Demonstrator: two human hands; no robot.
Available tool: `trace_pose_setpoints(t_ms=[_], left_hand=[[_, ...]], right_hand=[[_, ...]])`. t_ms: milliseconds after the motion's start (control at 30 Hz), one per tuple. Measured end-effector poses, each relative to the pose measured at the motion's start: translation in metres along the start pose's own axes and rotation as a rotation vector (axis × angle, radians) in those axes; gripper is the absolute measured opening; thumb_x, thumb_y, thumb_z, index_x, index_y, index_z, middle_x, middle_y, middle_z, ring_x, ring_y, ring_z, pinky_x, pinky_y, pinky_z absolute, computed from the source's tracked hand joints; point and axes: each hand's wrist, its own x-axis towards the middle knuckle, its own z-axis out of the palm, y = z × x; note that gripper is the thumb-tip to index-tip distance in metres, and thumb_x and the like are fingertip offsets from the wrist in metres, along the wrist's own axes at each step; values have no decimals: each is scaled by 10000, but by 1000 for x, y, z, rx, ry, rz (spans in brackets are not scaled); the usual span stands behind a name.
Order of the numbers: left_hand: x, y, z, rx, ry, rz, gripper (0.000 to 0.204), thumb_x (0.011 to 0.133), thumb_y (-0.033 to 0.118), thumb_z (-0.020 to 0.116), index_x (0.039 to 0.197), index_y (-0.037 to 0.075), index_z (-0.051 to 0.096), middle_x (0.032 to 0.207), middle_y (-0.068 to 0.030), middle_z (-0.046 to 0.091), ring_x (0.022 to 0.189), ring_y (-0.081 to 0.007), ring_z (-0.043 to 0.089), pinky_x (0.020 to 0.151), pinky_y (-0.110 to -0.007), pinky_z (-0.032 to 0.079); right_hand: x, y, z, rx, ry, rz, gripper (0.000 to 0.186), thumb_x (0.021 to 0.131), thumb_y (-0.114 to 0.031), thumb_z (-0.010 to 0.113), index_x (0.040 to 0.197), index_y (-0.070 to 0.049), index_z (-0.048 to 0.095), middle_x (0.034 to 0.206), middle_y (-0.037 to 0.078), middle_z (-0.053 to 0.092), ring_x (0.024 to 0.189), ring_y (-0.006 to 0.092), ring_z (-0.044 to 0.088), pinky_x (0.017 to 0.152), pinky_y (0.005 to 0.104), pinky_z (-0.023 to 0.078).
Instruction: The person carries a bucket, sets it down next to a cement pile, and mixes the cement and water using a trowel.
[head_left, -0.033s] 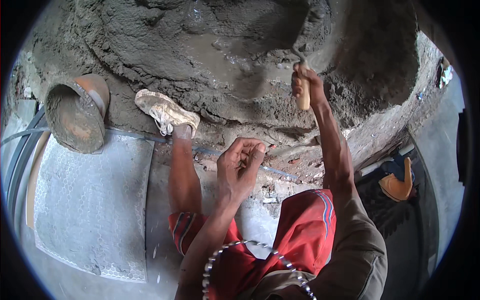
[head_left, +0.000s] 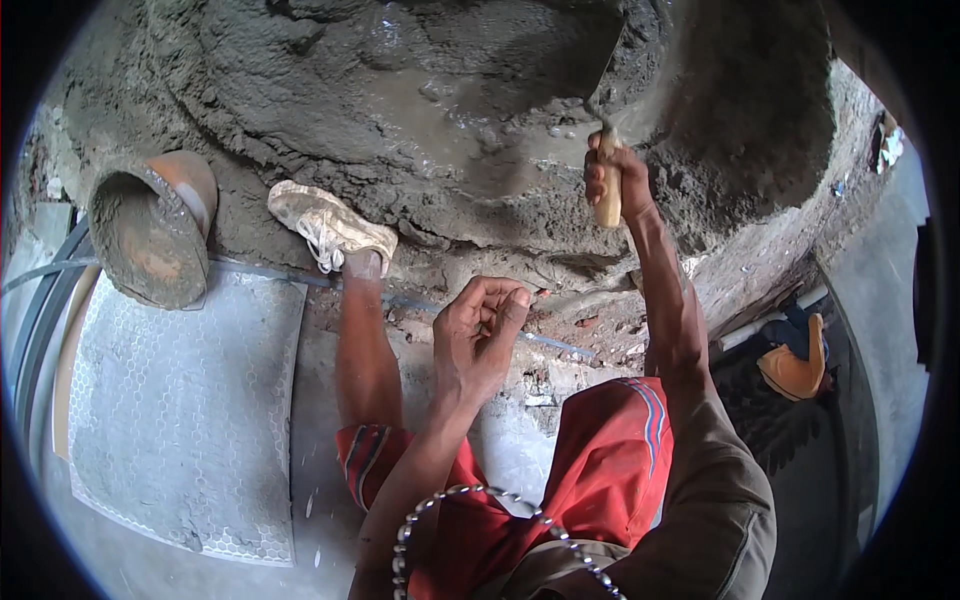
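Observation:
My right hand (head_left: 618,180) is wrapped round the wooden handle of a trowel (head_left: 607,213). The trowel's dark blade points away from me over wet grey mortar (head_left: 440,105), its near end close to the surface. Whether the blade touches the mortar I cannot tell. My left hand (head_left: 478,330) hangs above the rubble at the mortar's near edge, fingers curled in and thumb against the index finger, with nothing visible in it.
A mortar-crusted bucket (head_left: 150,230) lies tipped at the left, beside a grey hexagon-patterned sheet (head_left: 190,410). My shoe (head_left: 330,225) stands on the mortar's edge. A thin grey strip (head_left: 410,303) crosses the ground. An orange-and-dark object (head_left: 790,370) lies at the right.
My right hand and the trowel have shifted very slightly toward me. My left hand stays in the same place and pose.

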Motion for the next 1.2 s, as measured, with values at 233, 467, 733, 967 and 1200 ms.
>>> trace_pose_setpoints(t_ms=[233,467,733,967,1200], left_hand=[[6,-14,1,-58,50,-53,168,858,171,580,891,6,580,699,14,552,590,-13,442,531,-167,356],[2,-13,4,41,43,-12,163,857,166,583,875,4,577,685,31,537,588,-3,429,542,-156,346],[5,-14,6,38,43,-22,164,854,170,587,873,8,580,693,30,541,602,-6,429,545,-157,341],[1,-18,12,89,6,-37,192,858,196,584,879,6,574,666,46,517,569,-3,393,519,-158,321],[4,-17,18,71,15,-40,192,857,192,586,869,1,573,652,50,506,546,8,375,494,-151,294]], right_hand=[[4,63,26,-825,-227,501,359,739,-52,600,1087,3,528,773,65,580,547,115,536,435,235,481],[-20,15,-26,-406,123,205,243,784,-119,545,992,5,571,708,65,554,530,113,520,422,235,436],[-8,-110,-75,-1565,986,-319,247,794,-240,545,905,-21,517,807,219,597,732,320,613,617,364,476],[58,-78,-86,-1480,856,-294,317,770,-246,528,995,-27,565,888,255,598,878,420,563,764,453,462],[-10,-52,-29,-1764,759,-212,280,788,-254,485,1035,-123,496,784,211,609,751,408,581,676,468,463]])
